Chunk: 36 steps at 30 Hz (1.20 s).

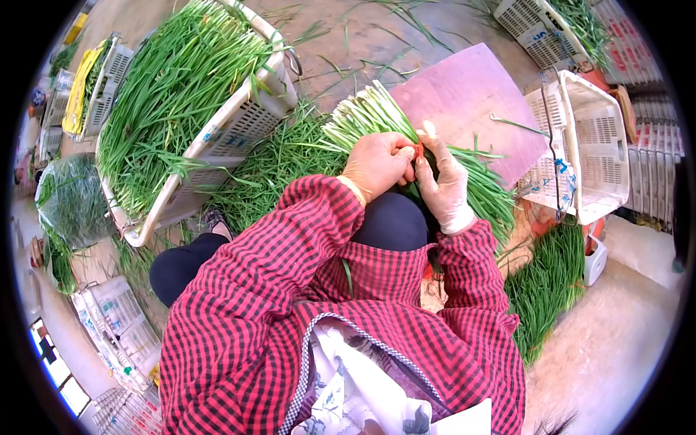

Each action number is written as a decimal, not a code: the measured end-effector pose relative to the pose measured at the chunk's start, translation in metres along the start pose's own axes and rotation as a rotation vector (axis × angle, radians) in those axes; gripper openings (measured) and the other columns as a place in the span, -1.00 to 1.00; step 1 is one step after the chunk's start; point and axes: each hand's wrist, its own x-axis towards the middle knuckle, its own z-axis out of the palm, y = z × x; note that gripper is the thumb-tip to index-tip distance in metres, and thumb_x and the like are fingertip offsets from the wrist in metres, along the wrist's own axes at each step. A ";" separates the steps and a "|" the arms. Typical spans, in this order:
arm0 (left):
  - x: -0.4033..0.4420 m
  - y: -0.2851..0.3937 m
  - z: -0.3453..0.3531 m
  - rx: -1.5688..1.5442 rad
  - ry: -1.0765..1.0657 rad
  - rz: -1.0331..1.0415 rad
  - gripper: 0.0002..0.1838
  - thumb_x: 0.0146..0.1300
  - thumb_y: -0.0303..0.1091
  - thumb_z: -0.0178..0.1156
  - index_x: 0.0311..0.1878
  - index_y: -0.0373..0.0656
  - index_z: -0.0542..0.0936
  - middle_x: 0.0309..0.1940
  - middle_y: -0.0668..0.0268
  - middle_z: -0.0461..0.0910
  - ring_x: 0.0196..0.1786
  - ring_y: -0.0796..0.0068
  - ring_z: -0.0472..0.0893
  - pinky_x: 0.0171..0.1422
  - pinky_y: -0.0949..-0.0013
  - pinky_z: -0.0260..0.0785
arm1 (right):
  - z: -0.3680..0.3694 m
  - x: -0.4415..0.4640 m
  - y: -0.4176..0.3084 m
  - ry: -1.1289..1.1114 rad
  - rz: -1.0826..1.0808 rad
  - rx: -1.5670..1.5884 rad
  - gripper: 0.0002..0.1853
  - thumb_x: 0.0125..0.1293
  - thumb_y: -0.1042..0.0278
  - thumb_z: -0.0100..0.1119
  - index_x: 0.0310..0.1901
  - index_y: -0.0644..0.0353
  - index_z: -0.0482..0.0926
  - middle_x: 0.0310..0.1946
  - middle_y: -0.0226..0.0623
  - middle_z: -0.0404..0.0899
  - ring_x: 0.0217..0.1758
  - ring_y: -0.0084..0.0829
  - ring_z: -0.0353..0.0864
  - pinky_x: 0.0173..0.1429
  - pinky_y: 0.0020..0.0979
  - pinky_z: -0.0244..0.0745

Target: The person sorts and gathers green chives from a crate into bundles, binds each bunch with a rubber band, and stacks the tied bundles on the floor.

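A large bunch of garlic chives lies across in front of my knee, pale cut ends to the upper left and green leaves to the lower right. My left hand, in a thin glove, is closed in a pinch over the middle of the bunch. Close beside it my right hand, also gloved, pinches with thumb and index finger. Between the fingertips of both hands shows a narrow red tie. Whether the tie passes fully around the bunch is hidden by my hands.
A pink board lies beyond the bunch, with one loose stalk on it. At left stands a white crate heaped with chives. Loose leaves cover the floor. Another white crate stands at right, near more chives.
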 end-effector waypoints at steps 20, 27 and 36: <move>-0.013 -0.017 -0.067 -0.064 0.387 0.092 -0.73 0.31 -0.34 0.26 0.00 -0.25 0.56 -0.52 0.41 0.58 -0.55 0.73 0.45 -0.46 0.60 0.31 | 0.026 0.014 0.023 0.189 0.052 -0.066 -0.93 0.34 0.46 0.28 -0.18 0.21 0.62 -0.43 -0.18 0.59 -0.42 -0.26 0.58 -0.27 -0.39 0.49; 0.007 -0.016 -0.078 0.312 0.357 0.032 -0.72 0.11 -0.14 0.35 -0.23 -0.14 0.70 -0.57 0.40 0.61 -0.47 0.54 0.60 -0.31 0.38 0.41 | 0.025 0.013 0.018 0.199 0.018 -0.058 -0.95 0.35 0.44 0.26 -0.20 0.18 0.61 -0.42 -0.18 0.57 -0.40 -0.19 0.57 -0.28 -0.35 0.48; 0.023 -0.034 -0.091 0.295 0.470 0.124 -0.75 0.11 -0.15 0.32 -0.26 -0.11 0.69 -0.52 0.32 0.66 -0.43 0.44 0.63 -0.24 0.37 0.46 | 0.026 0.013 0.020 0.200 0.025 -0.059 -0.94 0.35 0.44 0.26 -0.21 0.21 0.60 -0.44 -0.18 0.56 -0.41 -0.19 0.56 -0.28 -0.35 0.48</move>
